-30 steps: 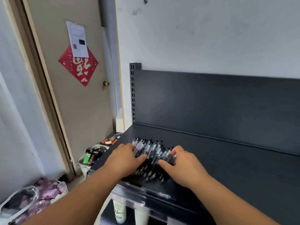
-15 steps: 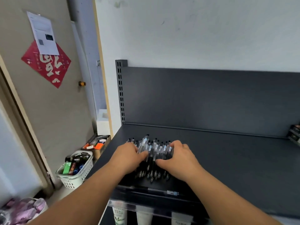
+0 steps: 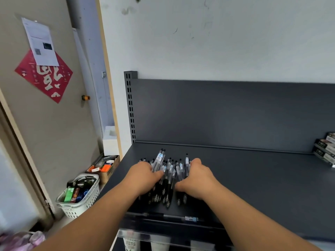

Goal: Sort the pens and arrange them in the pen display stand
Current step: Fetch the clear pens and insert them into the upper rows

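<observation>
Pens [image 3: 169,171] are sitting bunched between left hand [image 3: 145,175] and right hand [image 3: 196,176], both grips curling round them; uneven squeezing could be sending strays off the shelf [image 3: 253,178].

The left hand [image 3: 145,178] and right hand [image 3: 197,180] now sit closer together, bunching the pens [image 3: 169,173] between them tighter. Two pens now jut out behind the bundle, and the view now takes in boxes [image 3: 326,149] at right.

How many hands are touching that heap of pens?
2: the left hand holds the heap of pens on its left side, the right hand on its right.
</observation>
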The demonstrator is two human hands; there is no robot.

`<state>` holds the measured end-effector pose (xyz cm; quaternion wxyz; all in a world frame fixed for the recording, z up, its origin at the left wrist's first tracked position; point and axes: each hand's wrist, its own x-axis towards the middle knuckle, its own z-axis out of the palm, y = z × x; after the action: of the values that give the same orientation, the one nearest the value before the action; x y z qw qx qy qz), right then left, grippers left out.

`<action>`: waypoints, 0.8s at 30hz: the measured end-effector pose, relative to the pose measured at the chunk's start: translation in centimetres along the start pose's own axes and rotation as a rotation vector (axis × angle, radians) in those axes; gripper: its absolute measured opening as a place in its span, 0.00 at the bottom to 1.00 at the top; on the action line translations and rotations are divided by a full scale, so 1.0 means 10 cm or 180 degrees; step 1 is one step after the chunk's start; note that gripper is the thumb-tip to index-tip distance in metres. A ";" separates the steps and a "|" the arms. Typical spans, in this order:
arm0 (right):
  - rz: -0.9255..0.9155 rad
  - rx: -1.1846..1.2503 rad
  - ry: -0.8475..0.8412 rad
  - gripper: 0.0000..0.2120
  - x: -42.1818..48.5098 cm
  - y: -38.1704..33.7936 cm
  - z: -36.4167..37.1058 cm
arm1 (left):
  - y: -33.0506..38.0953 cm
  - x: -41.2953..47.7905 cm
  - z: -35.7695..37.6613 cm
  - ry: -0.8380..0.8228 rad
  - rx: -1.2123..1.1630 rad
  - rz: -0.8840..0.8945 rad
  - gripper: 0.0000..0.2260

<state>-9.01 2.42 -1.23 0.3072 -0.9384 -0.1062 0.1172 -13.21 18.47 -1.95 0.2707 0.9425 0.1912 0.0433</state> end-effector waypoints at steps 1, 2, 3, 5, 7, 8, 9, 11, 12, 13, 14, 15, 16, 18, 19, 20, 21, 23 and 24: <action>-0.0011 -0.0004 0.0030 0.30 0.00 0.01 0.00 | 0.00 0.00 0.00 -0.0009 -0.0030 -0.0002 0.23; -0.0030 0.0010 0.0075 0.28 0.00 0.03 0.01 | 0.00 0.00 0.00 -0.0017 -0.0054 0.0000 0.23; -0.0055 0.0038 0.0127 0.28 0.00 0.05 0.02 | 0.00 0.00 0.00 -0.0023 -0.0066 0.0003 0.23; -0.0114 0.0073 0.0253 0.28 0.02 0.08 0.03 | 0.00 -0.01 -0.01 -0.0028 -0.0085 0.0019 0.23; -0.0147 0.0070 0.0336 0.26 0.03 0.11 0.02 | 0.00 -0.01 -0.01 -0.0050 -0.0112 0.0021 0.23; -0.0154 0.0082 0.0361 0.25 0.04 0.12 0.02 | 0.00 -0.01 -0.01 -0.0060 -0.0123 0.0023 0.23; -0.0152 0.0106 0.0379 0.24 0.05 0.14 0.02 | 0.00 -0.01 -0.01 -0.0065 -0.0141 0.0031 0.23; -0.0128 0.0150 0.0401 0.21 0.06 0.16 0.00 | 0.00 -0.03 -0.02 -0.0048 -0.0203 0.0050 0.22; -0.0123 0.0162 0.0419 0.20 0.06 0.16 -0.01 | 0.00 -0.03 -0.03 -0.0034 -0.0240 0.0066 0.22; -0.0123 0.0174 0.0439 0.19 0.05 0.16 -0.02 | 0.01 -0.04 -0.04 -0.0013 -0.0277 0.0087 0.22; -0.0121 0.0185 0.0466 0.18 0.04 0.16 -0.03 | 0.01 -0.05 -0.05 0.0011 -0.0312 0.0112 0.22; -0.0110 0.0207 0.0489 0.17 0.04 0.17 -0.04 | 0.02 -0.06 -0.06 0.0035 -0.0352 0.0136 0.21; -0.0102 0.0267 0.0504 0.16 0.04 0.17 -0.04 | 0.03 -0.07 -0.06 0.0062 -0.0409 0.0152 0.21; -0.0025 0.0608 0.0489 0.11 0.03 0.19 -0.05 | 0.06 -0.09 -0.08 0.0100 -0.0604 0.0189 0.19; 0.0056 0.0928 0.0454 0.10 0.02 0.19 -0.05 | 0.08 -0.11 -0.09 0.0090 -0.0778 0.0204 0.18; 0.0140 0.1330 0.0409 0.10 -0.01 0.19 -0.05 | 0.09 -0.12 -0.08 0.0044 -0.1018 0.0195 0.18; 0.0205 0.1767 0.0375 0.10 -0.04 0.19 -0.06 | 0.11 -0.15 -0.08 -0.0049 -0.1303 0.0163 0.18; 0.0261 0.2508 0.0340 0.09 -0.13 0.16 -0.10 | 0.17 -0.20 -0.06 -0.0330 -0.1806 0.0090 0.17; 0.0246 0.2760 0.0312 0.08 -0.19 0.14 -0.12 | 0.20 -0.24 -0.05 -0.0462 -0.1996 0.0077 0.16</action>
<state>-10.29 0.12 -0.81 0.6728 -0.7304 0.0027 0.1177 -14.79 16.20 -0.43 0.5604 0.8160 0.1374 0.0360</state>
